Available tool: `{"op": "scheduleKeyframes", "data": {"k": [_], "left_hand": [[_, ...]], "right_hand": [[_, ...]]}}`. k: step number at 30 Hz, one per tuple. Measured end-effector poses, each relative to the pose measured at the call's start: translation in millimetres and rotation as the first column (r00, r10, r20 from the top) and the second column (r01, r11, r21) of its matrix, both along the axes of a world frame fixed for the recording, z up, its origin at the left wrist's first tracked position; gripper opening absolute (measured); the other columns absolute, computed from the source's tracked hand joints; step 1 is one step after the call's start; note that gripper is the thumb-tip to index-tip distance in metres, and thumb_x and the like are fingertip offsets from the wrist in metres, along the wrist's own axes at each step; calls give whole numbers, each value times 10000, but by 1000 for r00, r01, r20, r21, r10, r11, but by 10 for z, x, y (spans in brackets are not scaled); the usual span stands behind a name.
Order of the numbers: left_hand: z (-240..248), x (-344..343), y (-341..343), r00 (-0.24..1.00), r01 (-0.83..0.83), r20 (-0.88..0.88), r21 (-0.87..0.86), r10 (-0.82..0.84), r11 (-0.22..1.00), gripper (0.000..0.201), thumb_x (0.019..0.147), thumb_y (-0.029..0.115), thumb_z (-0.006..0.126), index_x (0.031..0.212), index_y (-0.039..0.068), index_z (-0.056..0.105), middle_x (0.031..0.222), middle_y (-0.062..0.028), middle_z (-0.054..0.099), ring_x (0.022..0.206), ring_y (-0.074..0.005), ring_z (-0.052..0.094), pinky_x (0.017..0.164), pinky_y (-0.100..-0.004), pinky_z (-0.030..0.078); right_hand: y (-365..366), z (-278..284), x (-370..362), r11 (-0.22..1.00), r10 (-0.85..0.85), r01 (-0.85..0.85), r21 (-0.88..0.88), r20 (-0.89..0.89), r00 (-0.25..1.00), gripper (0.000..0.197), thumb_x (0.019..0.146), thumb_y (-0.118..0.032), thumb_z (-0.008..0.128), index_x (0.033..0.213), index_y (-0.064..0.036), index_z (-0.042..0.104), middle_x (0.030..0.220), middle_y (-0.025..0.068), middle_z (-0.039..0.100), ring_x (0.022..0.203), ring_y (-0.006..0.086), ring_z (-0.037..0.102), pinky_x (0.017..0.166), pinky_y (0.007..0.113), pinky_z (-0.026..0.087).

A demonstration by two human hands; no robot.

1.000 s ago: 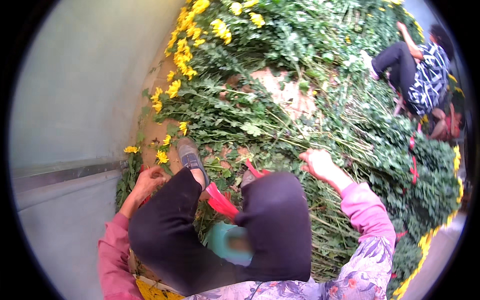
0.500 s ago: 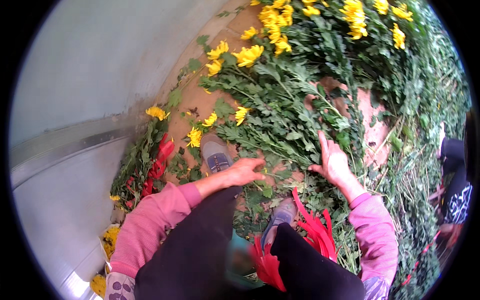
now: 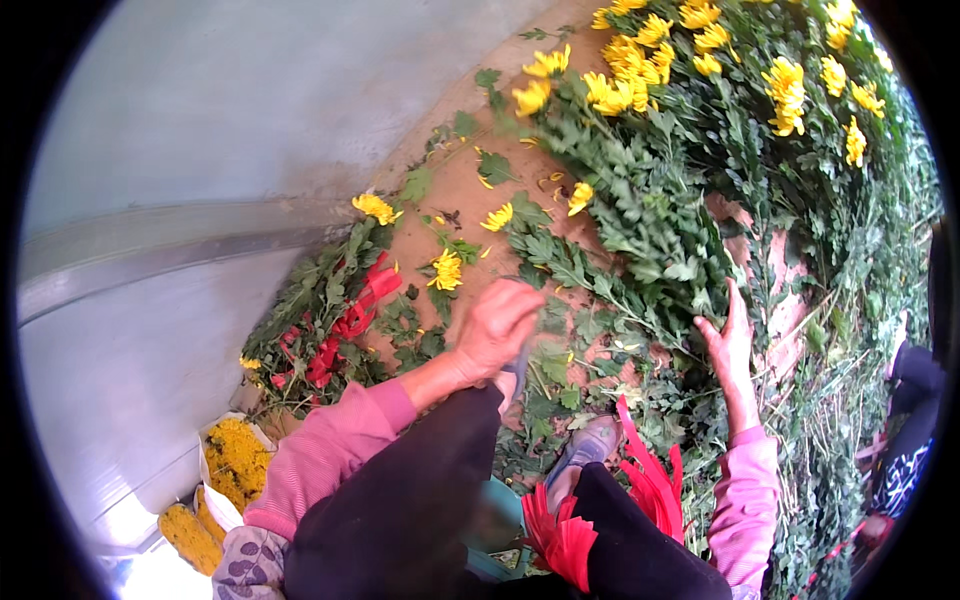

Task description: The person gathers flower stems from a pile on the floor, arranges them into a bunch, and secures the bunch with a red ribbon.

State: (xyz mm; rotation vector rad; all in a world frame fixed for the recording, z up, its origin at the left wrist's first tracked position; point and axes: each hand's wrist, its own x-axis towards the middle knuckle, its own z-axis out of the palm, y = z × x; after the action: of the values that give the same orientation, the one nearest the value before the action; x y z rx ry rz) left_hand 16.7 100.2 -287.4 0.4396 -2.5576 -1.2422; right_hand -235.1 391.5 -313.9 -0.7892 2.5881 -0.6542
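Yellow chrysanthemums (image 3: 622, 92) with long leafy green stems lie across the ground ahead of me. At the lower end of one leafy bunch (image 3: 650, 220), my right hand (image 3: 730, 345) has its thumb and fingers around the stems. The bunch is slightly blurred, its flower heads pointing away and to the left. My left hand (image 3: 498, 325) is above my left shoe with fingers curled in; whatever they may hold is hidden. Just beyond it lie a loose stem (image 3: 580, 270) and a single yellow bloom (image 3: 446, 270).
A pale wall (image 3: 200, 150) rises on the left. Against it lie a bunch with red ribbon (image 3: 350, 325) and bags of yellow petals (image 3: 238, 462). Red strips (image 3: 650, 480) hang by my knees over a teal stool (image 3: 505, 500). Cut stems (image 3: 830, 380) cover the right; another person's dark sleeve (image 3: 915, 385) shows there.
My right hand has closed around the stems, and the bunch has swung more upright, away from the loose stem. My left hand has curled its fingers. The whole view has shifted slightly left.
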Motion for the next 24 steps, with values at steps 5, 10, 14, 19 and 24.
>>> {"op": "scheduleKeyframes", "data": {"k": [5, 10, 14, 19, 24], "left_hand": [[-256, 551, -547, 826, -372, 306, -334, 473, 866, 443, 749, 4, 644, 1183, 71, 588, 1186, -150, 532, 1050, -367, 576, 882, -439, 490], [-792, 835, -925, 740, -356, 517, -241, 430, 903, 454, 765, 107, 708, 1202, 89, 590, 1107, -165, 587, 1060, -330, 585, 858, -432, 492], [-908, 364, -1267, 675, -636, 128, -397, 727, 661, 352, 816, 117, 670, 1159, 60, 622, 1082, -162, 610, 1013, -348, 605, 860, -420, 496], [-570, -91, -830, 802, -564, 304, 105, 514, 819, 390, 833, 183, 686, 1177, 24, 593, 937, -133, 678, 775, -272, 664, 706, -367, 537], [-247, -200, -78, 797, -523, 531, 845, -288, 109, 546, 924, 417, 654, 1304, 58, 497, 1069, -136, 663, 841, -258, 699, 626, -346, 567]], "right_hand": [[-383, 407, 429, 940, 294, -333, -68, -331, 897, 655, 721, -10, 751, 1324, -56, 502, 1275, 157, 534, 1194, 354, 504, 995, 445, 410], [-481, 353, 752, 913, 404, -397, 94, -77, 912, 753, 706, -35, 760, 1388, -34, 439, 1324, 169, 497, 1195, 359, 489, 1007, 448, 398], [-379, 140, 555, 910, 378, -325, 257, -193, 905, 814, 709, -119, 778, 1414, 5, 390, 1357, 186, 487, 1200, 352, 487, 1010, 459, 379], [-426, -63, 377, 877, 360, -261, 404, -190, 913, 569, 699, -110, 750, 1222, -40, 538, 1040, 144, 585, 988, 330, 592, 806, 451, 476], [-590, 302, 541, 964, 266, -267, -1, 80, 961, 454, 723, -93, 688, 1168, -59, 605, 1024, 159, 635, 912, 357, 637, 773, 427, 517]]}}
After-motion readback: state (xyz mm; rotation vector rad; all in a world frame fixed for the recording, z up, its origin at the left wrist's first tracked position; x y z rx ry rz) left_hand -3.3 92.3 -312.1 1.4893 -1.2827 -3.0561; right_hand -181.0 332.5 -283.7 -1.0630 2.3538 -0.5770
